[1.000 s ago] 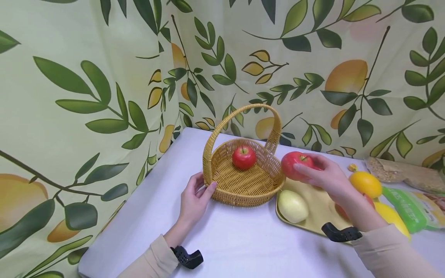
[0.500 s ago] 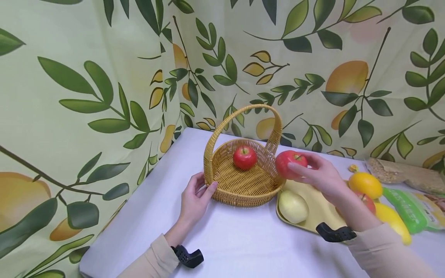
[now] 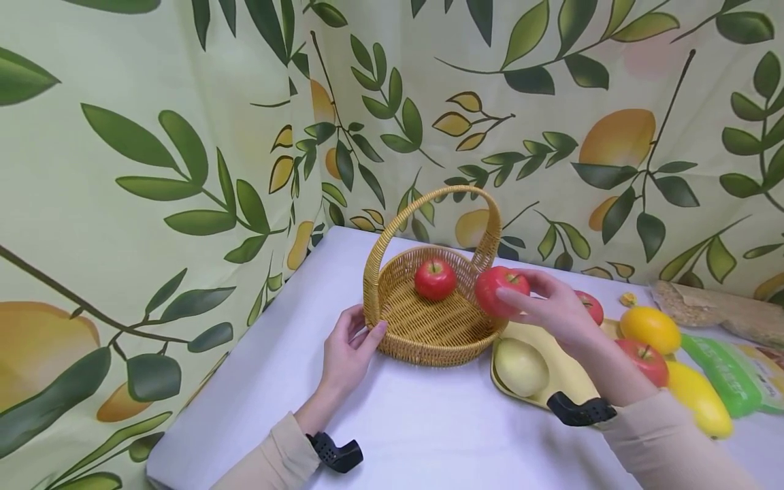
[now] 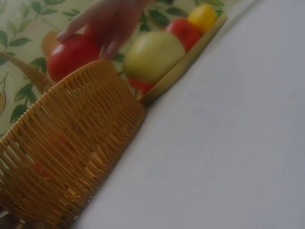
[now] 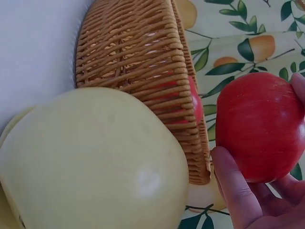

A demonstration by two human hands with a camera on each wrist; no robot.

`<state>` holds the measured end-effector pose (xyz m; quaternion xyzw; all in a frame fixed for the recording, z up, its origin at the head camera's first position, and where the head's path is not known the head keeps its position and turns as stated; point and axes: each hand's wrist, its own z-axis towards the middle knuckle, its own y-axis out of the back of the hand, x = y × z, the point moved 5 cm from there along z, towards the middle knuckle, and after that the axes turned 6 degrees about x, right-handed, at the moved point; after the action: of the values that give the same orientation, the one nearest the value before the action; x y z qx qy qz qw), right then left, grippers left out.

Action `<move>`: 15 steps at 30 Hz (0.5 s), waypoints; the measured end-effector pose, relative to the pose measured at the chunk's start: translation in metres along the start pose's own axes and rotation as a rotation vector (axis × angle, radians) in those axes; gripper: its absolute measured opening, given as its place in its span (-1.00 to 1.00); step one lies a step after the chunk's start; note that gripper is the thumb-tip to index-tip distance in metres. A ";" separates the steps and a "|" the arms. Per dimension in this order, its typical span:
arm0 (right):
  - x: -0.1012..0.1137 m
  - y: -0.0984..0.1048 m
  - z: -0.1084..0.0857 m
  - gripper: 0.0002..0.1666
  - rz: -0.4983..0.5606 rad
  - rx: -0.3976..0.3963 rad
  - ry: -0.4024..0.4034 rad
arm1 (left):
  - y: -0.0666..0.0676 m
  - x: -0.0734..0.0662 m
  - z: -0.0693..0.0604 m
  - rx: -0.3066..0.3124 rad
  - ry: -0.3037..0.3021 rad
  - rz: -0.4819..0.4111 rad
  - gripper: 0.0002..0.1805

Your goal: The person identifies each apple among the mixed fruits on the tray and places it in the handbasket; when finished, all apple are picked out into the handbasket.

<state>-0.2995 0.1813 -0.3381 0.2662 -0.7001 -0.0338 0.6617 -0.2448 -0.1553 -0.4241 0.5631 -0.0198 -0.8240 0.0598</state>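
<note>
Round golden-brown wicker basket with a tall arched handle [image 3: 437, 354]: was set upright on the white-covered bench [image 3: 416, 422].
Left hand [image 3: 349, 350]: was placed at 8 o'clock of the basket; the basket's side was pinched in its grip, near the handle's foot.
Right hand [image 3: 554, 309]: was raised at 3 o'clock of the basket, with its grip clamped on a round glossy red apple [image 3: 495, 289].
Held apple: was suspended by the basket's 3 o'clock rim; in the right wrist view, a gap was shown between it and the wicker.
Second round red apple [image 3: 435, 279]: was seated stem-up inside the basket, at 12 o'clock.
Golden-yellow rectangular tray [image 3: 569, 354]: was laid just beside the basket, at 4 o'clock, and was partly covered by the right arm.
Pale yellow-green rounded fruit [image 3: 520, 367]: was rested at the tray's 8 o'clock corner.
Long smooth yellow fruit [image 3: 699, 400]: was seen at 4 o'clock, beyond the right forearm.
</note>
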 end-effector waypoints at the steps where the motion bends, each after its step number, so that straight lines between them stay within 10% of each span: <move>1: 0.001 -0.002 0.001 -0.01 -0.003 0.002 -0.003 | 0.000 0.000 0.000 0.000 0.002 0.000 -0.50; 15: 0.011 -0.017 0.010 0.03 -0.055 0.033 -0.022 | 0.000 -0.001 -0.001 0.000 0.001 -0.006 -0.51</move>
<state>-0.3032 0.1594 -0.3365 0.2957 -0.7004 -0.0434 0.6482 -0.2439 -0.1547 -0.4234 0.5637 -0.0181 -0.8237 0.0576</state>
